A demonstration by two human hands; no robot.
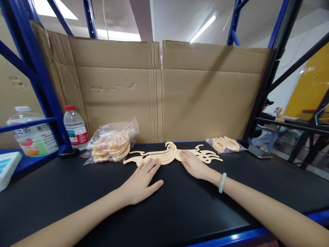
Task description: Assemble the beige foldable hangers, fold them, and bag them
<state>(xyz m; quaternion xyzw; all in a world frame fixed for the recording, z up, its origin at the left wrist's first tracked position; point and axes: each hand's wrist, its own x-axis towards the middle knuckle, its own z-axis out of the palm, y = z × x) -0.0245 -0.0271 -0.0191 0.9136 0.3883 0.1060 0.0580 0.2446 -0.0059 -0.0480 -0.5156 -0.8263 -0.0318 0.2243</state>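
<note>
A spread of thin, curved pale wooden cut-out pieces (169,154) lies on the black tabletop (180,206) in the middle. My left hand (141,180) rests flat, fingers apart, with its fingertips on the left end of the pieces. My right hand (194,164) lies palm down on the right part of the same spread, a pale bead bracelet on its wrist. Neither hand grips anything.
A clear bag of similar wooden pieces (111,144) sits at the left, a smaller bag (226,144) at the right. A water bottle (75,127) and a larger drink bottle (32,135) stand far left. A phone (259,152) lies at right. Cardboard (164,89) walls the back.
</note>
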